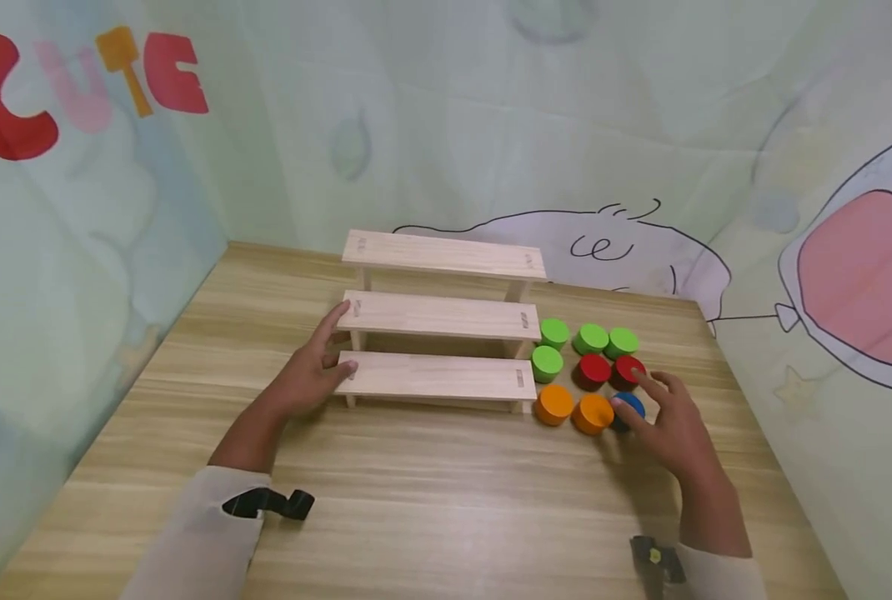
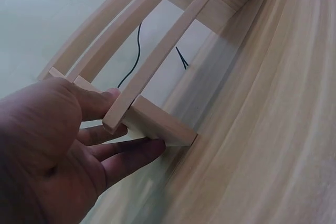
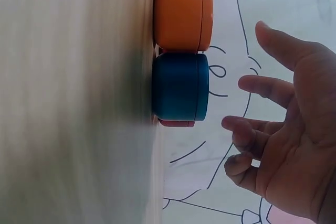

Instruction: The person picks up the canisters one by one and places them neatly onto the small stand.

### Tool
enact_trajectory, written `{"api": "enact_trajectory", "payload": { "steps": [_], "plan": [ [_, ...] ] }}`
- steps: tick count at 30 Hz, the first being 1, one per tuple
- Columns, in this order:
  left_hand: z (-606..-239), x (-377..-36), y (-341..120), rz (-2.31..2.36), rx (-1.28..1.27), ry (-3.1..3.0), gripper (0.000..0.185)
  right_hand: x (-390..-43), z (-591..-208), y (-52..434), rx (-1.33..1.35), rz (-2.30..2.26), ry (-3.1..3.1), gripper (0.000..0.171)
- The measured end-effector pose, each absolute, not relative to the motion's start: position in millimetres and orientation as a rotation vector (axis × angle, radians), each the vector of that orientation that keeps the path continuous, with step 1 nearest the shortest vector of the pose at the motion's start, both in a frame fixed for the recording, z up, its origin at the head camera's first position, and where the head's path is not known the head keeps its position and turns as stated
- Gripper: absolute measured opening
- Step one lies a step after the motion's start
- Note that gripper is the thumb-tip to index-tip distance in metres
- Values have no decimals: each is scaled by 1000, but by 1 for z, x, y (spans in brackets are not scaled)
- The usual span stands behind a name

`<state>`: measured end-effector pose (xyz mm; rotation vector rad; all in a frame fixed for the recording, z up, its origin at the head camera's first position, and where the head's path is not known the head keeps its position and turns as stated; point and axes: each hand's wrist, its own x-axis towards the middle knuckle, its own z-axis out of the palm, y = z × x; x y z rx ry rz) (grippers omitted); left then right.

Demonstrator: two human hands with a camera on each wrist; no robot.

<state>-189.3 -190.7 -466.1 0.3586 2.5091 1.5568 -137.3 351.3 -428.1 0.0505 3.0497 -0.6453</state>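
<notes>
Noted: my left hand (image 1: 307,379) lay open-fingered against the left end of the three-tier pale wooden step shelf (image 1: 438,315), my right hand (image 1: 671,425), fingers spread, empty, over the round blue wooden disc (image 1: 630,407).

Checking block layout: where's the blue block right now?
Head view: the blue block sits on the table's right side, right of an orange block, under the right hand.

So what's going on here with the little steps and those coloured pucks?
A person sits at a wooden table. Their left hand rests against the left end of a three-step wooden rack, fingers straight on its lower steps. Their right hand hovers open just above a blue disc, not touching it. Beside the rack lie four green discs, two red discs and two orange discs. The steps hold nothing.
</notes>
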Motion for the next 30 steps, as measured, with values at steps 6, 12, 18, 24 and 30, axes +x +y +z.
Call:
{"api": "enact_trajectory", "payload": {
  "steps": [6,12,18,24,30],
  "plan": [
    [-470,-187,-191,1536,349,2539,97,-137,-429,349,60,-677,3050,75],
    [-470,-188,-189,1542,343,2534,93,-135,-431,353,82,-729,3009,67],
    [-471,-187,-190,1556,390,2536,91,-134,-432,360,86,-694,2960,56],
    [-472,-187,-189,1557,423,2543,89,-135,-434,366,92,-655,2906,50],
    [-474,-187,-190,1555,453,2559,85,-135,-439,368,8,-642,2946,50]
  ]
}}
